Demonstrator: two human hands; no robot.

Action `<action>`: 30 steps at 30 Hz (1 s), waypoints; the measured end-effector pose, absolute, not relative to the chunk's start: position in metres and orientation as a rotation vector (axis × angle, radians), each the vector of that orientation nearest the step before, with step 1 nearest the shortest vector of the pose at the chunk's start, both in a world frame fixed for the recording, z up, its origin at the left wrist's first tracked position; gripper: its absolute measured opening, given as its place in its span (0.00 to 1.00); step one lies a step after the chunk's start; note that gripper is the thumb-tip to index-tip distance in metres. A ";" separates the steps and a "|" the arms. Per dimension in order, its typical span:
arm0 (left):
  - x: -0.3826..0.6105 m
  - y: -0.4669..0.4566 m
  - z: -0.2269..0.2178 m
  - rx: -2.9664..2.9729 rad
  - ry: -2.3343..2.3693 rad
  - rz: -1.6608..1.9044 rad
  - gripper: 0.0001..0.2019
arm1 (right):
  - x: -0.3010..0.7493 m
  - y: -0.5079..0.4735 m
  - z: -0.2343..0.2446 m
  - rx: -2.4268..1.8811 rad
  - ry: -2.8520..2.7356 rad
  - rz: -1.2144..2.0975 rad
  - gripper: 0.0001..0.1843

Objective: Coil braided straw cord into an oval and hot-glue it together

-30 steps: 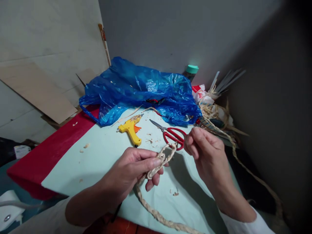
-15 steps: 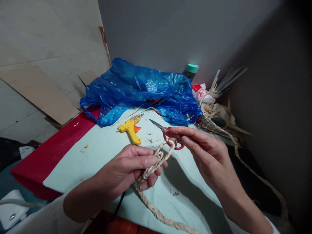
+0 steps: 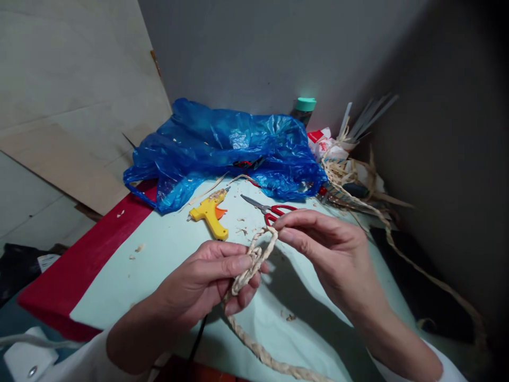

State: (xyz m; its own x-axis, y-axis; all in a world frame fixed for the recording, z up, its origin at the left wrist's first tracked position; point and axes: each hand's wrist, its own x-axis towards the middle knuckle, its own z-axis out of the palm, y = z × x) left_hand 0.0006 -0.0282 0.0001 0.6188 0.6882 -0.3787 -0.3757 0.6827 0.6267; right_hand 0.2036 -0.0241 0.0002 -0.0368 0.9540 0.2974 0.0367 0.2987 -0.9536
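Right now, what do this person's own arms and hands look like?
The left hand and right hand are human and bare, with nothing worn on them in sight. The left sleeve and right sleeve look plain white and end well short of the hands.

The braided cord (image 3: 256,349) is pale straw with a plaited pattern. The glue gun (image 3: 209,214) is yellow, its trigger (image 3: 220,213) orange; the scissors (image 3: 255,203) show grey blades and red handles. The bag (image 3: 222,138) is blue, the table covering (image 3: 131,281) mint green beside crimson cloth (image 3: 75,273), the lid (image 3: 306,104) turquoise.
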 end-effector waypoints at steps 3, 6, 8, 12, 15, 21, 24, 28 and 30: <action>0.002 -0.028 0.001 0.538 0.660 0.657 0.10 | 0.199 -0.023 -0.003 -0.942 -1.302 1.103 0.01; 0.002 -0.029 0.001 0.584 0.674 0.673 0.11 | 0.195 -0.024 -0.002 -0.883 -1.267 1.160 0.01; 0.001 -0.030 0.001 0.602 0.696 0.675 0.12 | 0.197 -0.024 0.000 -0.856 -1.268 1.169 0.03; -0.001 -0.032 -0.002 0.614 0.669 0.702 0.11 | 0.210 -0.015 -0.006 -1.055 -1.472 0.892 0.09; -0.001 -0.031 -0.004 0.652 0.562 0.777 0.11 | 0.219 0.003 -0.027 -1.425 -1.968 0.248 0.12; -0.003 -0.035 0.004 0.771 0.609 0.944 0.13 | 0.212 0.025 -0.056 -1.560 -2.321 -0.066 0.12; -0.005 -0.036 0.007 0.780 0.587 1.028 0.11 | 0.211 0.025 -0.055 -1.536 -2.363 -0.116 0.13; -0.008 -0.032 0.005 0.765 0.463 1.078 0.11 | 0.216 0.028 -0.058 -1.573 -2.320 -0.158 0.13; -0.010 -0.029 0.004 0.770 0.424 1.093 0.10 | 0.218 0.031 -0.063 -1.593 -2.298 -0.149 0.13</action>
